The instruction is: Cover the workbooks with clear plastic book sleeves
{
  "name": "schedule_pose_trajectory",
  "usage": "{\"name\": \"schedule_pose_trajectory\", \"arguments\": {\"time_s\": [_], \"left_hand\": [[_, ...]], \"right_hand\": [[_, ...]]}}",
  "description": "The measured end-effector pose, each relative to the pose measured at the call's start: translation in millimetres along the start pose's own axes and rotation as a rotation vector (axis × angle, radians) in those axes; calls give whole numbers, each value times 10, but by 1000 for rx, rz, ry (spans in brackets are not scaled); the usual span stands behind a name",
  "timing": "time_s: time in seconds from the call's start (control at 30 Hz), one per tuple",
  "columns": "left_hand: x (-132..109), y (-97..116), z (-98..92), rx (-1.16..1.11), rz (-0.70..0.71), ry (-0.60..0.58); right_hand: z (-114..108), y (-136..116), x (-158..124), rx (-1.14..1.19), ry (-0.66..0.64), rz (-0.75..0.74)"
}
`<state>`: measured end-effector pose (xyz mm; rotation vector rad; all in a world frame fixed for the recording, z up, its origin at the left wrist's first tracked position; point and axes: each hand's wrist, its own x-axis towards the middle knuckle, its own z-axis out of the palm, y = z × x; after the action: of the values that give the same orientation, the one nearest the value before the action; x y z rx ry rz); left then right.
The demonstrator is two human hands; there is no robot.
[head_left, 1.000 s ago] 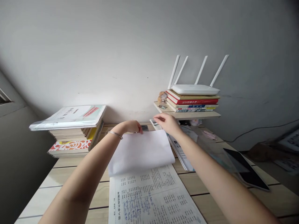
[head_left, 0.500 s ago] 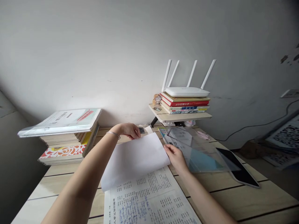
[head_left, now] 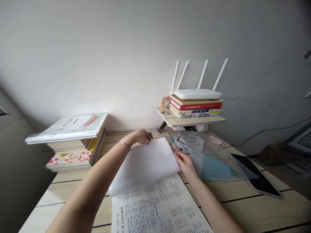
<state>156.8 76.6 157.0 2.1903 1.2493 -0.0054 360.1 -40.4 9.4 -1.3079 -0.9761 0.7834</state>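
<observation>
A blank white sheet [head_left: 150, 161] curves up over a printed page [head_left: 167, 200] with blue handwriting on it. My left hand [head_left: 141, 136], a silver bangle [head_left: 125, 145] at its wrist, reaches across to the far edge of the sheet, its fingers curled down there. Its fingertips are partly hidden. My right hand [head_left: 186, 163] pinches the sheet's right edge between thumb and fingers. Just right of that hand, a clear plastic cover [head_left: 213, 155] lies over a book [head_left: 191, 145] and something blue [head_left: 216, 168].
Stacked books [head_left: 73, 157] stand at the left, topped by a plastic-covered book [head_left: 70, 126]. A white router [head_left: 198, 94] sits on books [head_left: 199, 106] on a small raised shelf [head_left: 194, 121]. A dark-screened tablet [head_left: 257, 176] lies at the right.
The view has shifted slightly, so things sit a little further right. Both hands keep their places at the sheet's far and right edges.
</observation>
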Motion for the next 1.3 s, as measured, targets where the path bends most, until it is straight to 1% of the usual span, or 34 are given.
{"name": "schedule_pose_trajectory", "arguments": {"time_s": [0.1,0.2,0.4,0.6,0.77,0.93,1.13,1.3], "left_hand": [[-50,9,-52,24,10,48],[-74,18,-89,47,9,68],[-32,62,-81,104,3,178],[-25,83,-40,114,48,336],[-25,64,-24,97,91,435],[13,19,-25,89,95,478],[69,-17,42,100,117,520],[109,-64,99,100,121,555]], "right_hand": [[5,5,-19,-40,8,-30],[1,9,-38,-74,11,-63],[-61,34,-40,-84,-8,-91],[-138,59,-57,12,-120,-32],[-121,59,-62,-15,-165,15],[-102,89,-48,-62,-246,16],[-110,213,-2,-140,-250,-22],[-114,204,0,-129,-306,-17]]}}
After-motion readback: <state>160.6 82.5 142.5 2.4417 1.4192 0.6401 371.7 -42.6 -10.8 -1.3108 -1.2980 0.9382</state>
